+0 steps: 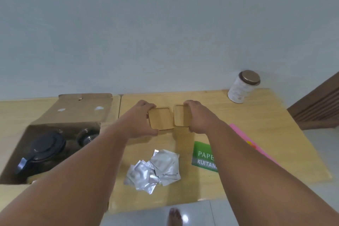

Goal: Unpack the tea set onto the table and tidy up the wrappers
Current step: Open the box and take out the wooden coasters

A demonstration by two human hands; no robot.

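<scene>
We see two small wooden trays lying flat, side by side, at the middle of the table, toward its far edge. Our left hand grasps the left tray: its fingers curl over the far left corner and the thumb presses the near edge. Our right hand grasps the right tray the same way, fingers over the far edge and thumb at the near right corner. The two trays sit just beside each other, with a narrow gap between them.

On the near side of the trays, a loose pile of silver foil wrappers lies on the table, overlapping one another. To the right of the pile lies a green booklet with white lettering, partly hidden under our right forearm. A pink sheet lies further right, also partly covered by that forearm.

At the left stands an open cardboard box, its far flap raised. Inside the box we see a dark teapot with a dark lid, and beside it, to the right, a dark round glass item that we cannot identify further.

At the far right corner of the table stands a white tin with a brown lid, upright and well apart from the trays.

Below the near table edge, a bare foot rests on the tiled floor.
</scene>
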